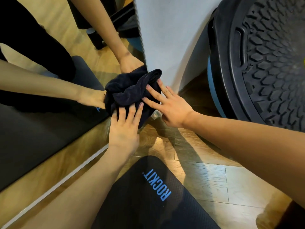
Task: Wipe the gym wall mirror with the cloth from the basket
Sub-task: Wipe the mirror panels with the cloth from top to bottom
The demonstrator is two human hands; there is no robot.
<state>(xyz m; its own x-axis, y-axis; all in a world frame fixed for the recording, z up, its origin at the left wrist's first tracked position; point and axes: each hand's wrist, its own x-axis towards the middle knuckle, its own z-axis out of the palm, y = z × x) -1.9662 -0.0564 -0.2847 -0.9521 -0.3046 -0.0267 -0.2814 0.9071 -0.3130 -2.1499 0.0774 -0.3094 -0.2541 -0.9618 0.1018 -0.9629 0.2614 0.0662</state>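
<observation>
Both hands, left hand [123,129] and right hand [171,108], press spread fingers [153,92] on the cloth [130,90] against the mirror [49,113].

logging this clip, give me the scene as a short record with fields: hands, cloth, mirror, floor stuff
left hand: flat, fingers spread, pressing on the cloth
right hand: flat, fingers spread, pressing on the cloth
cloth: dark, bunched, held against the bottom corner of the mirror
mirror: wall-mounted, reflects both arms and the mat
mat: black, blue ROCKIT lettering, on the wooden floor
balance trainer: black, textured, leaning by the white wall
basket: not in view
</observation>
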